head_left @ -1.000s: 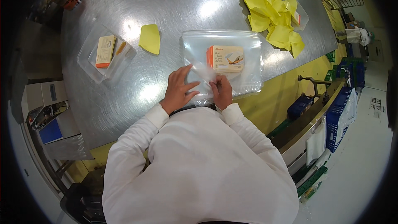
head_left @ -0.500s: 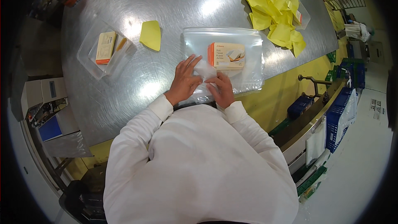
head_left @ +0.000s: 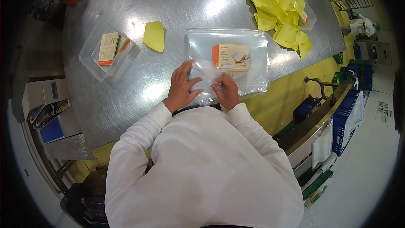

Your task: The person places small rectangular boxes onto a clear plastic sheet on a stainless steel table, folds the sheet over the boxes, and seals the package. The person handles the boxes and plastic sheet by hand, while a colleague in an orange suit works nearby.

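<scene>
A stack of clear plastic bags (head_left: 202, 38) lies on the steel table near its front edge. On the bags rests a pile of cream and orange printed cards (head_left: 233, 57). My right hand (head_left: 227, 92) pinches a lifted piece of the clear plastic just below the cards. Fingers apart, my left hand (head_left: 181, 86) lies on the left edge of the bags, close to the raised plastic. Whether that raised piece is a single bag or a corner of one, I cannot tell.
A clear plastic tub (head_left: 95, 65) with similar cards stands at the left, beside a yellow sheet (head_left: 153, 36). Yellow sheets lie heaped (head_left: 276, 12) at the far right, partly hiding another clear tub (head_left: 310, 17). Blue crates (head_left: 344, 120) stand beyond the table's right side.
My left hand has moved slightly left and its fingers have spread away from the right hand. The plastic between the hands is now drawn up by my right hand.
</scene>
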A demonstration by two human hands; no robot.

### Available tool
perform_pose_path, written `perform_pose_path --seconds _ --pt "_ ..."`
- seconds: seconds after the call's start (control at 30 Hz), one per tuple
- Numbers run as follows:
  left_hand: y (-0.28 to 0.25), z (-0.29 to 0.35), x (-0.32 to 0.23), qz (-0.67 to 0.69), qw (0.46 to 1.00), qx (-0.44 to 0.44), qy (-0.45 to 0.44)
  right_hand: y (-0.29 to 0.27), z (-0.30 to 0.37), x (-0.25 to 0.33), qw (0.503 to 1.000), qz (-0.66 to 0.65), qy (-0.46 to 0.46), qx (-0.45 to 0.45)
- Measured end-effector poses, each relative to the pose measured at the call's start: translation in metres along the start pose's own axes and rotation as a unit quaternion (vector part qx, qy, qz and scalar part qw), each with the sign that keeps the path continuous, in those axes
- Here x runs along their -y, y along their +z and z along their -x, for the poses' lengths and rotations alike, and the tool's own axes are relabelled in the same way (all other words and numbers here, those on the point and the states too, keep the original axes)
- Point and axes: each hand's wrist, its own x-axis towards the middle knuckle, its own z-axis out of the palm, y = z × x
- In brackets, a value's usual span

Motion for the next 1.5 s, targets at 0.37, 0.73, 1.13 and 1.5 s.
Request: perform_pose_path --seconds 0.37,0.73,1.13,1.5 --pt "0.015 -0.007 0.006 -0.023 0.998 0.022 0.055 0.021 0.02 -0.041 0.995 -0.054 0.057 -0.066" --pt "0.012 -0.015 0.005 -0.003 0.997 0.066 0.042 -0.003 0.004 -0.011 0.998 -0.005 -0.039 0.046" --pt "0.02 -0.026 0.005 -0.001 0.997 0.032 0.065 -0.011 0.001 0.012 0.998 0.006 -0.01 0.069" --pt "0.004 -0.001 0.002 -0.03 0.998 0.043 0.03 0.005 0.011 -0.015 0.996 -0.028 0.079 -0.022"
